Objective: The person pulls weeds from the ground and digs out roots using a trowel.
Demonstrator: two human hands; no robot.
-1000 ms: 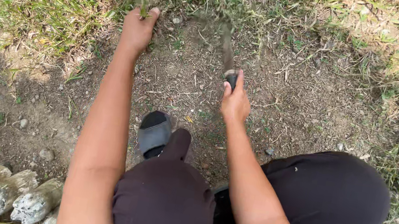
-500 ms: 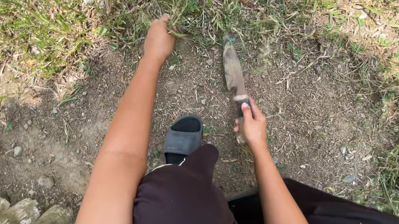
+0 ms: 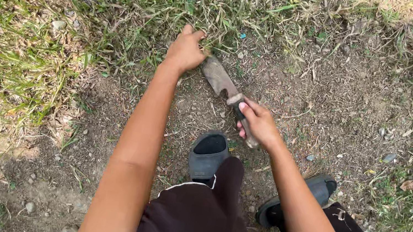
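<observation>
The left hand (image 3: 186,51) grabs a clump of grass (image 3: 217,20); the right hand (image 3: 260,124) fingers hold a knife (image 3: 222,80) tight, its blade touching the grass.

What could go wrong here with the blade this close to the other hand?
1. The left hand grips grass right at the knife tip, so a slip might cut its fingers.
2. The right hand holds the handle near the sandal, and a pull toward the body could reach the foot.
3. Loose dirt and stones might deflect the blade.
</observation>
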